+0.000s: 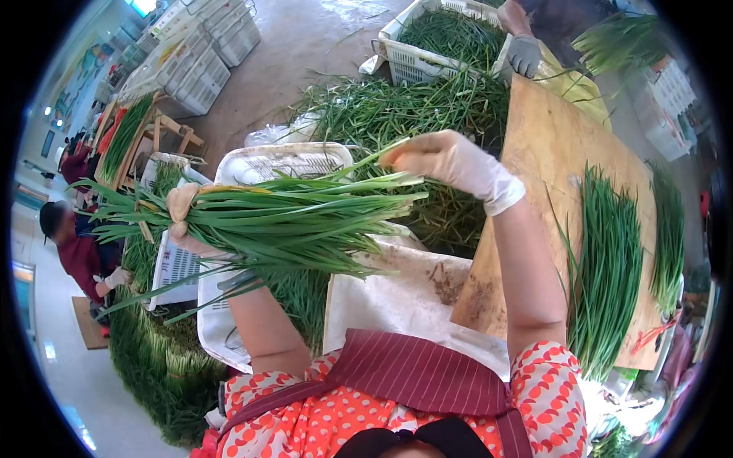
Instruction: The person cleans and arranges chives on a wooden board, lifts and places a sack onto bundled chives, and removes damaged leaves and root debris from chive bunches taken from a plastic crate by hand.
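My left hand (183, 210), gloved, is closed around a thick bunch of garlic chives (305, 214), held level in front of my chest. The leafy ends droop to the left, and the pale cut ends point right. My right hand (462, 164), in a thin white glove, is at the pale end with its fingertips pinched together on a chive stalk (387, 155) that slants up out of the bunch. Below the bunch lies a white sheet (397, 298), stained with dirt.
A loose heap of chives (412, 114) lies ahead. At right, a wooden board (550, 145) carries laid-out chives (607, 267). White crates (221, 305) stand at left, near stacked chives (168, 366). A co-worker's gloved hand (524, 56) is by the far crate (416, 57); another person (80, 256) works at left.
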`<state>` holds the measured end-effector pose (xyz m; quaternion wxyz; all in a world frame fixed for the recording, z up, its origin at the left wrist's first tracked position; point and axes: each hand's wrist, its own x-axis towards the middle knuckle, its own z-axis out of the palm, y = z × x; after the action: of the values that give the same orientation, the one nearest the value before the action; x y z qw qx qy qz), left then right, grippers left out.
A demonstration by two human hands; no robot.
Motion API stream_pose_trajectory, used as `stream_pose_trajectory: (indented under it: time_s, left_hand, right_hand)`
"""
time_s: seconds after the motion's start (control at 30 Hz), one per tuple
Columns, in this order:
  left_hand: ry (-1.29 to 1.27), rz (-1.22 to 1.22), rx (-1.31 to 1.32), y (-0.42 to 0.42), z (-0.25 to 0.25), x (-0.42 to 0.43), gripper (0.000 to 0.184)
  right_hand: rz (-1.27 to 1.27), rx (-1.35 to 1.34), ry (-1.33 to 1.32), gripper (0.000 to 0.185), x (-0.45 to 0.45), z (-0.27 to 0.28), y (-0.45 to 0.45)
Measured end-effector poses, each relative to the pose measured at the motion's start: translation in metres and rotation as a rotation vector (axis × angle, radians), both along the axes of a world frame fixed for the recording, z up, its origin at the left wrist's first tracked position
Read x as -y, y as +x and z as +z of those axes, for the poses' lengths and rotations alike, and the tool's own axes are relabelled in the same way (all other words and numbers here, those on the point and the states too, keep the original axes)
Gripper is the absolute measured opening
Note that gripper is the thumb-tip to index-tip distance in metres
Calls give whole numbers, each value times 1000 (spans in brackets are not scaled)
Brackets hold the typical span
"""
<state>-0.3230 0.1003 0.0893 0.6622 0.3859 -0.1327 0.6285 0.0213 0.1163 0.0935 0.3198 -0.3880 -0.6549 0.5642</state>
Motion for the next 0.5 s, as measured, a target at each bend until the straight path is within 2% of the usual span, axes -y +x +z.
stream_pose_trajectory:
  time_s: [0.07,0.13,0.2,0.27,0.3,0.4,0.5]
  left_hand:
    - [-2,50,-1,-2,2,2,15]
    - [29,42,-2,-2,5,5,15]
    - [59,27,-1,3,8,7,15]
    - [105,-51,-29,11,9,7,14]
    - [45,43,-59,12,9,11,15]
    - [64,-15,-18,15,2,6,16]
    - [-8,92,12,22,5,12,16]
  right_hand:
    - [30,127,66,36,3,3,-9]
    - [-9,90,70,31,5,0,-12]
    - [-144,-100,-33,27,8,-1,-11]
    - [-186,-93,-64,24,13,6,-11]
    - [-241,-68,-43,24,14,5,-9]
    - [-308,-79,-17,22,15,0,5]
    - [-458,-101,14,19,7,-15,29]
